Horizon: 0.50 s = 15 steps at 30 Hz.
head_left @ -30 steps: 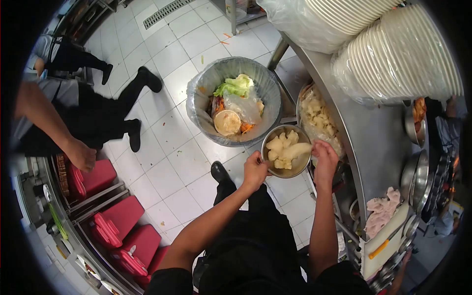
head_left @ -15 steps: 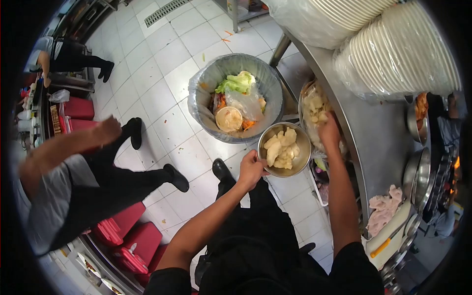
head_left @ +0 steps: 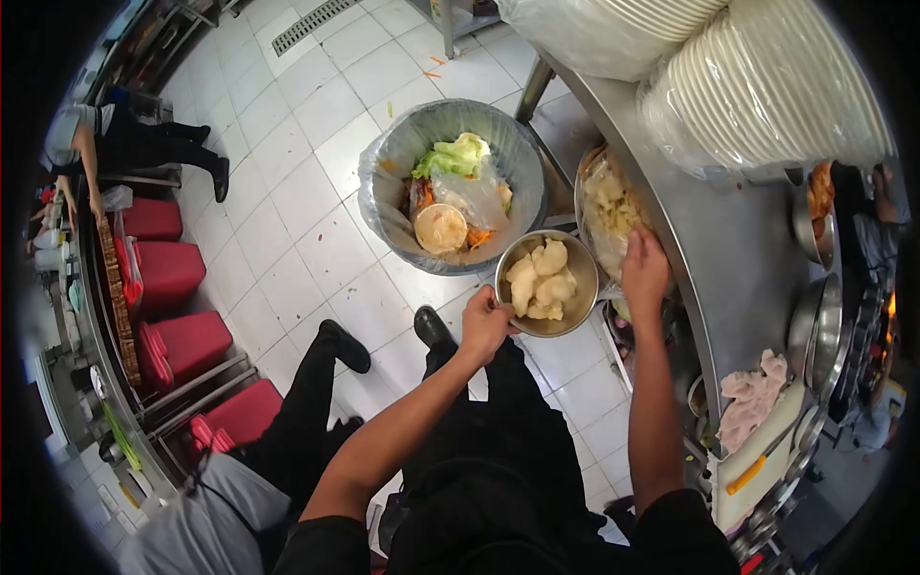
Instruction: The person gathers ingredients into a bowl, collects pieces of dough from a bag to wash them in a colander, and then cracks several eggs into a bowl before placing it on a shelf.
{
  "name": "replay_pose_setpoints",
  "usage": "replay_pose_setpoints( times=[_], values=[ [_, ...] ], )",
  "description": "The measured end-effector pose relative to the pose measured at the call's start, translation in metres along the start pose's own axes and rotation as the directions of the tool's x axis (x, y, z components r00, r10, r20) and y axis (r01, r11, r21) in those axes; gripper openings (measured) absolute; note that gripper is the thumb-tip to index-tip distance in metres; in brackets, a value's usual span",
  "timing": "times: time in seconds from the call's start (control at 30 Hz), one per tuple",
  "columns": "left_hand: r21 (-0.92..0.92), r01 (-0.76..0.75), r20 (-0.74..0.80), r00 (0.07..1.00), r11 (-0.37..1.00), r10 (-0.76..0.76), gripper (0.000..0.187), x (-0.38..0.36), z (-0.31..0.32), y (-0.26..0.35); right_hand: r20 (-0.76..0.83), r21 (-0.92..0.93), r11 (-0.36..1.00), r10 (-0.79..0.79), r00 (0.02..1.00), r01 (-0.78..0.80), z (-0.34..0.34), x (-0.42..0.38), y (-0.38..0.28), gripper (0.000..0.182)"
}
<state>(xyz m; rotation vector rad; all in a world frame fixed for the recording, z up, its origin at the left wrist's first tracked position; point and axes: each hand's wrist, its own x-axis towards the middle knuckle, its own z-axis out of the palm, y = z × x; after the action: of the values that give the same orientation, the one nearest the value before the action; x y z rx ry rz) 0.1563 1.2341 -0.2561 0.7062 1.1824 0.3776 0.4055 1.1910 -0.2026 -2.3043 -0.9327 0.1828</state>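
Note:
My left hand grips the rim of a round metal bowl, fingers closed on its near left side. Thick, pale yellow food pieces lie in the bowl, their kind unclear. My right hand is at the near right side of a clear plastic bag, its fingers bent and closed at the bag's edge. Pale chunks fill that bag, which sits in a round metal container below the counter edge. The metal bowl stands just left of this container, over the floor.
A lined waste bin with food scraps stands ahead. The steel counter to the right carries bagged white plates, pink meat and an orange-handled knife. Two people are at the left, near red bins.
My right hand has drawn back from among the chunks to the bag's edge. The metal bowl shifted slightly left in view. The nearer person at left moved down and lowered an arm.

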Motion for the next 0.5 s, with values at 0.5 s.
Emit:
replay_pose_setpoints(
  times=[0.5],
  values=[
    [-0.136, 0.073, 0.173, 0.984, 0.988, -0.048, 0.011, -0.027, -0.019, 0.016, 0.291, -0.329, 0.941, 0.021, 0.956, 0.08, 0.091, 0.088, 0.044, 0.042]
  ],
)
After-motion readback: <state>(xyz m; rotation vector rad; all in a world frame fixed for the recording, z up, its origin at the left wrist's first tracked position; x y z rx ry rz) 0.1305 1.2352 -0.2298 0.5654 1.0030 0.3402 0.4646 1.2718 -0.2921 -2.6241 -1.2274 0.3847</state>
